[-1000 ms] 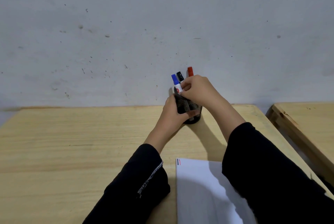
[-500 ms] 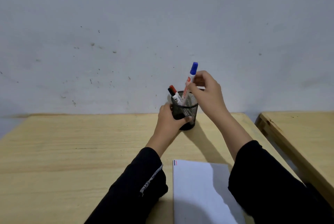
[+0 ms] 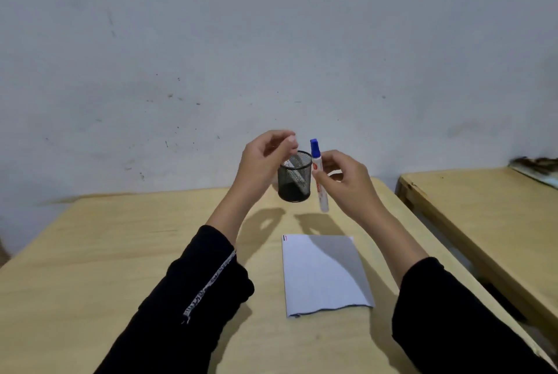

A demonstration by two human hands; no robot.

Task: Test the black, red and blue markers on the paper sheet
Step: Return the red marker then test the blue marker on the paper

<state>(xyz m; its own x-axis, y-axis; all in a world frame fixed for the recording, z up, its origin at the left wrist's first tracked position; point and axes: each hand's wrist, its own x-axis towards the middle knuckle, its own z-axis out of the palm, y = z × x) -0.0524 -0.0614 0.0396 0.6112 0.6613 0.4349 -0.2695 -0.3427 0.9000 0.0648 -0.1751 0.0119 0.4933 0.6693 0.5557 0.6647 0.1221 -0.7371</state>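
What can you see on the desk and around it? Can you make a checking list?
Surface: wooden desk, bare apart from the job's things.
Job's things: blue marker held upright, cap on, clear of the mesh cup; marker barrels show inside the cup, colours not clear; paper sheet lies flat, small marks at its top left corner.
Clutter: nothing seen.
Hands: right hand grips the blue marker; left hand raised over the cup, fingers curled, holding nothing visible.
Cables: nothing seen.
Surroundings: scuffed grey wall behind; second wooden desk to the right, with a blurred object at its far edge.
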